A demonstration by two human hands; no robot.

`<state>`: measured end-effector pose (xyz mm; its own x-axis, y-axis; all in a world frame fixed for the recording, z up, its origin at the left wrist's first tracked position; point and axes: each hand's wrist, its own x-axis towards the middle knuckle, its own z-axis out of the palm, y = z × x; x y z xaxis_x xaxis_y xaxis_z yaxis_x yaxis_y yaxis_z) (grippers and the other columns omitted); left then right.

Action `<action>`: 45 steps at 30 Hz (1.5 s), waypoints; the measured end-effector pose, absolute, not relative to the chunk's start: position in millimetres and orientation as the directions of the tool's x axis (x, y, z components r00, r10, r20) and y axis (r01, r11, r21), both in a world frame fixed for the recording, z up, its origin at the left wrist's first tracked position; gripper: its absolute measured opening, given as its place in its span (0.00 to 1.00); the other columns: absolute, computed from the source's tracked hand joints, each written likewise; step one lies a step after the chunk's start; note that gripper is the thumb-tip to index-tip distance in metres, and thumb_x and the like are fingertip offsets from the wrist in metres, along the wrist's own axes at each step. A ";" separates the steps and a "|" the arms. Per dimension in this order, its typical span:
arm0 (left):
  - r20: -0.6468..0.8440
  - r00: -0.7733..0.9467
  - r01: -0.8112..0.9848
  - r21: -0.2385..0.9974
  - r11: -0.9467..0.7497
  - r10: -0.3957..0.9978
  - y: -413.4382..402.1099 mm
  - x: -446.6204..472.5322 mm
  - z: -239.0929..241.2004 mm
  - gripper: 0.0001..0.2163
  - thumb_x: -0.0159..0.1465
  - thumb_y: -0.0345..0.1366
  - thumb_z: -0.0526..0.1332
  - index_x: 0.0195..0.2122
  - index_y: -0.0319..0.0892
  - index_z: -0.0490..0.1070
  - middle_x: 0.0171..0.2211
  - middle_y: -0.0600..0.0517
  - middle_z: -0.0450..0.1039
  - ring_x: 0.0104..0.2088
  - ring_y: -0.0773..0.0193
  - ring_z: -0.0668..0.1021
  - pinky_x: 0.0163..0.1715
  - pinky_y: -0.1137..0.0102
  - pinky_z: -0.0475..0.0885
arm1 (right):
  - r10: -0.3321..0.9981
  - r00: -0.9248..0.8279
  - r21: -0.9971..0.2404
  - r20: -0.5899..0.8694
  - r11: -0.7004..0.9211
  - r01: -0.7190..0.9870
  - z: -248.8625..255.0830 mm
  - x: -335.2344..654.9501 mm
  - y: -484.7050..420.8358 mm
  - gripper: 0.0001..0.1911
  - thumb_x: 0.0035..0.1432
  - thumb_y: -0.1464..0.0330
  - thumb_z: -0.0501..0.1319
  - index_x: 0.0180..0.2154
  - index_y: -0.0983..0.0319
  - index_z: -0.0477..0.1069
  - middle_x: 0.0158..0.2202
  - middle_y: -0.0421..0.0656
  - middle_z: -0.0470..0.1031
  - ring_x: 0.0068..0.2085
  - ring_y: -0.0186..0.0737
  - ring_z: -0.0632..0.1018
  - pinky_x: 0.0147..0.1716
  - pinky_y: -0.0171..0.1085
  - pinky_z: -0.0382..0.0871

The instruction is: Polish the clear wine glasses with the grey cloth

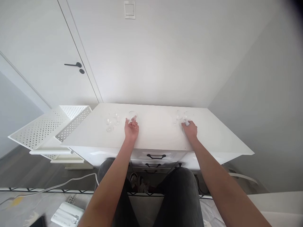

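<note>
My left hand [131,128] is turned palm up over the white cabinet top, its fingers curled around a clear glass [133,114]. To its left stand small clear stemmed glasses [109,128], faint against the white surface. Across the top, my right hand [190,129] is closed on a small whitish thing [187,123], mostly covered by the fingers. Just behind that hand are more clear glasses [178,114], whose outlines are hard to separate.
The white cabinet [153,138] has drawers with dark handles [156,156] toward my knees. A perforated white rack [44,129] stands at its left. Behind are a wall and a door [47,37]. A white box-like item [67,214] and a cable [68,181] lie at lower left.
</note>
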<state>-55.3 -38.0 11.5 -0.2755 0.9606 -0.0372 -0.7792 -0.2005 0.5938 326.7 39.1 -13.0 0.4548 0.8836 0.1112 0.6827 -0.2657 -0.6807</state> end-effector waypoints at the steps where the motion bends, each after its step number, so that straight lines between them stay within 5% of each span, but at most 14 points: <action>1: -0.054 -0.244 -0.768 0.620 -0.159 0.968 -33.1 -47.6 13.8 0.17 0.71 0.51 0.60 0.37 0.41 0.73 0.54 0.43 0.78 0.25 0.75 0.69 0.22 0.77 0.68 | 0.884 0.454 -0.681 0.109 -0.266 0.682 -13.4 327.1 39.5 0.30 0.57 0.51 0.64 0.57 0.59 0.71 0.48 0.54 0.80 0.47 0.55 0.81 0.43 0.44 0.73; 9: 0.005 -0.256 -0.426 0.897 -0.117 0.967 2.7 -16.2 0.9 0.15 0.67 0.49 0.64 0.37 0.40 0.70 0.48 0.41 0.80 0.24 0.74 0.70 0.23 0.73 0.69 | 0.891 0.442 -0.681 0.100 -0.263 0.683 -13.2 327.2 39.8 0.32 0.55 0.50 0.65 0.56 0.58 0.69 0.48 0.53 0.80 0.46 0.54 0.81 0.41 0.44 0.73; 19: 0.084 -0.235 -0.277 0.949 -0.149 0.968 0.5 -12.1 -4.9 0.15 0.68 0.50 0.63 0.39 0.43 0.68 0.46 0.42 0.81 0.21 0.72 0.70 0.24 0.70 0.69 | 0.881 0.464 -0.609 0.091 -0.319 0.726 -6.4 319.8 16.9 0.33 0.59 0.47 0.59 0.57 0.61 0.65 0.45 0.55 0.79 0.44 0.57 0.81 0.42 0.48 0.72; 24: 0.149 -0.302 -0.101 0.977 -0.187 0.942 -0.7 -6.2 -8.7 0.11 0.69 0.47 0.62 0.40 0.45 0.66 0.45 0.46 0.81 0.22 0.71 0.70 0.23 0.71 0.66 | 0.941 0.278 -0.542 0.192 -0.134 0.829 -13.2 298.5 -7.9 0.25 0.58 0.60 0.56 0.55 0.61 0.64 0.53 0.56 0.74 0.52 0.57 0.77 0.49 0.49 0.71; 27: 0.212 -0.320 -0.032 0.972 -0.234 0.923 -2.1 -4.4 -10.1 0.10 0.69 0.45 0.62 0.40 0.46 0.66 0.44 0.48 0.81 0.24 0.70 0.70 0.24 0.71 0.65 | 0.958 0.221 -0.738 0.184 -0.014 0.675 -20.1 272.3 -9.3 0.28 0.52 0.64 0.58 0.56 0.60 0.61 0.52 0.52 0.75 0.50 0.52 0.78 0.48 0.45 0.72; 31: 0.247 -0.331 -0.021 0.963 -0.269 0.911 -5.6 -4.9 -6.5 0.10 0.70 0.46 0.61 0.40 0.46 0.66 0.45 0.48 0.80 0.25 0.69 0.70 0.25 0.71 0.66 | 0.978 0.118 -0.970 0.171 0.145 0.196 -22.9 216.0 3.7 0.27 0.50 0.61 0.61 0.52 0.57 0.63 0.48 0.46 0.79 0.46 0.46 0.80 0.45 0.42 0.74; 38: 0.353 -0.358 0.053 0.932 -0.359 0.864 -10.0 -5.3 -2.3 0.14 0.72 0.52 0.57 0.43 0.47 0.66 0.47 0.48 0.79 0.27 0.68 0.72 0.25 0.71 0.68 | 0.938 -0.144 -0.920 0.316 0.340 0.196 -14.0 142.9 27.7 0.11 0.50 0.61 0.66 0.36 0.58 0.78 0.44 0.45 0.77 0.44 0.46 0.77 0.48 0.44 0.72; 41: 0.355 -0.402 0.095 0.933 -0.347 0.844 -10.0 -6.2 -4.4 0.15 0.71 0.53 0.57 0.44 0.46 0.66 0.48 0.47 0.78 0.30 0.67 0.74 0.25 0.71 0.69 | 0.891 -0.272 -0.905 0.364 0.407 0.123 -13.7 143.4 35.1 0.13 0.50 0.64 0.64 0.38 0.58 0.80 0.50 0.46 0.74 0.49 0.46 0.77 0.51 0.43 0.70; 45: 0.328 -0.358 0.026 0.939 -0.342 0.874 -7.4 -4.9 0.6 0.15 0.70 0.53 0.59 0.45 0.46 0.68 0.50 0.45 0.77 0.35 0.63 0.78 0.26 0.70 0.71 | 0.929 -0.225 -0.955 0.295 0.281 -0.089 -13.9 150.8 39.5 0.15 0.52 0.64 0.65 0.43 0.57 0.77 0.52 0.45 0.76 0.50 0.46 0.77 0.49 0.43 0.71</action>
